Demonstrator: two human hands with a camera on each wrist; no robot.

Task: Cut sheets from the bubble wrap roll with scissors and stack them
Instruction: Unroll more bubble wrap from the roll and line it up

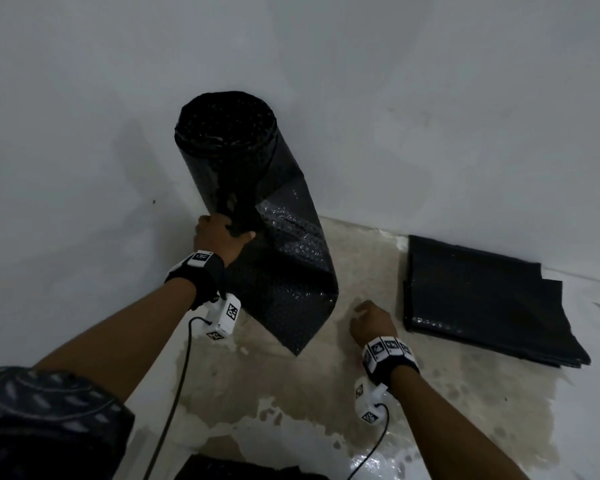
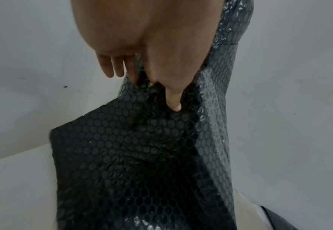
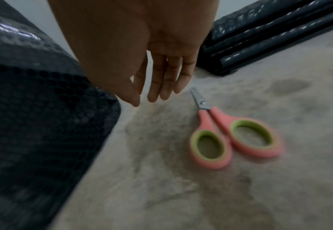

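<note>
A black bubble wrap roll stands upright against the wall. Its loose sheet hangs down to the floor. My left hand grips the sheet just below the roll; in the left wrist view my left hand bunches the sheet between thumb and fingers. My right hand hovers low over the floor, open and holding nothing. In the right wrist view its fingers are straight. Pink scissors with green-lined loops lie shut on the floor just to their right, untouched. A stack of cut sheets lies at the right.
The floor is stained and glossy, and a white wall runs behind the roll and the stack. Cables trail from both wrist cameras. Another dark sheet shows at the bottom edge.
</note>
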